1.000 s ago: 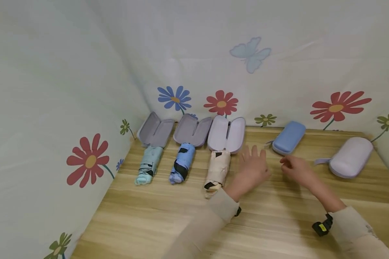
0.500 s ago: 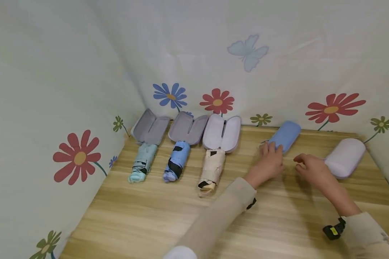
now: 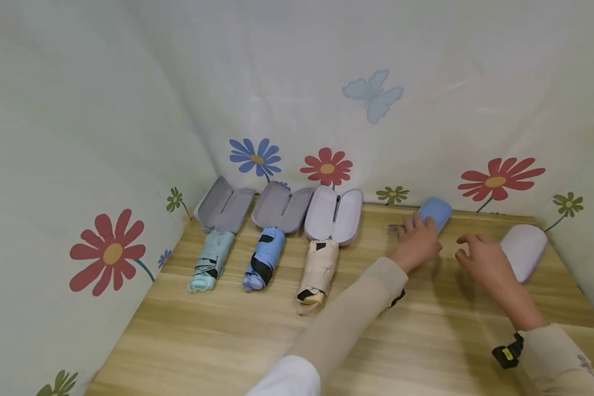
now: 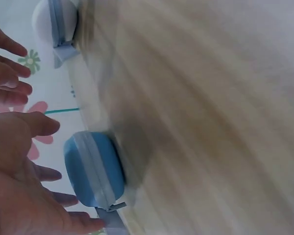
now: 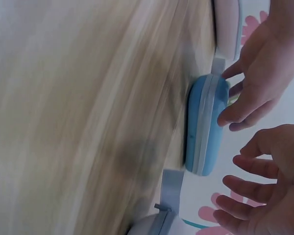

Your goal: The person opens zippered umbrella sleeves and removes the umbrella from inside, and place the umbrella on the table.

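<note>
A blue zippered hard case (image 3: 436,214) lies near the back wall, its zip and tab visible in the left wrist view. My left hand (image 3: 418,243) reaches over its near end with spread fingers; whether they touch the case I cannot tell. From the right wrist view, that thumb and fingertips are right beside the shell of the blue case (image 5: 206,125). My right hand (image 3: 486,261) hovers between the blue case and a pale lavender zippered case (image 3: 526,250). Its fingers are relaxed and hold nothing.
Three opened cases (image 3: 334,217) line the back left of the wooden table (image 3: 376,352). Before them lie rolled folding umbrellas: teal (image 3: 212,259), blue (image 3: 264,258) and beige (image 3: 319,269). A flower-printed wall sheet (image 3: 257,82) encloses the back and sides.
My left hand has moved right and away from me, from beside the beige umbrella to the blue case. My right hand has shifted slightly right, towards the lavender case.
</note>
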`<state>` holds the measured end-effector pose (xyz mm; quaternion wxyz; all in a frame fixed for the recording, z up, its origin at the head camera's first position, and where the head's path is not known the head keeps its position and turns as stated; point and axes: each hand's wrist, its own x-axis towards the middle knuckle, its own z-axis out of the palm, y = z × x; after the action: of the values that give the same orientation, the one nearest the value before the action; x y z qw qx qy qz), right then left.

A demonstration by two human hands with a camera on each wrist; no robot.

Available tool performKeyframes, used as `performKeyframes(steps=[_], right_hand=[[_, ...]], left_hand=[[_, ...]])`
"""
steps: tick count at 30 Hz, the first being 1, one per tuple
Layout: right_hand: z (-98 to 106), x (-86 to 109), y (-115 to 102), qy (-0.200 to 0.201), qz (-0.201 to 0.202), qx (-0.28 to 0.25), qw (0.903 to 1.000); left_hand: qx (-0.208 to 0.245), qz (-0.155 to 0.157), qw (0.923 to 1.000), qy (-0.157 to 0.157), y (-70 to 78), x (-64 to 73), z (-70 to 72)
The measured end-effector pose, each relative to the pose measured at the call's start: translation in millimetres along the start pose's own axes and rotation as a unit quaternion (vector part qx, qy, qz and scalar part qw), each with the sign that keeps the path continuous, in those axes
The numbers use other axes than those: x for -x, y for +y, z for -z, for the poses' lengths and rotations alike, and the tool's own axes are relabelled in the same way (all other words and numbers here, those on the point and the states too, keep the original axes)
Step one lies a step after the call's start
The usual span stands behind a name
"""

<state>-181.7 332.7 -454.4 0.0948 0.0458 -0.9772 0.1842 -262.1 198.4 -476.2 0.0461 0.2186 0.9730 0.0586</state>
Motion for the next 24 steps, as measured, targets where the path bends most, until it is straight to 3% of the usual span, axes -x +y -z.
performKeyframes(steps=[7, 14, 20, 24], right_hand=[[-7, -1.4, 4, -0.026, 0.000, 0.036, 0.9990], [-10, -4.8, 3, -0.026, -0.007, 0.032, 0.9991], [-5, -6.8, 0, -0.013, -0.022, 0.026, 0.9993], [-2, -10.6, -1, 0.004, -0.014, 0.029, 0.9995]], left_hand=[[-0.009, 0.053, 0.9984, -0.017, 3.0, -4.5, -1.6], [-0.009, 0.092, 0.9944, -0.051, -0.3, -7.7, -8.1], [-0.013, 0.094, 0.9942, -0.051, -7.3, -1.4, -8.0], [-0.027, 0.069, 0.9961, -0.047, -12.0, 2.5, -6.8]])
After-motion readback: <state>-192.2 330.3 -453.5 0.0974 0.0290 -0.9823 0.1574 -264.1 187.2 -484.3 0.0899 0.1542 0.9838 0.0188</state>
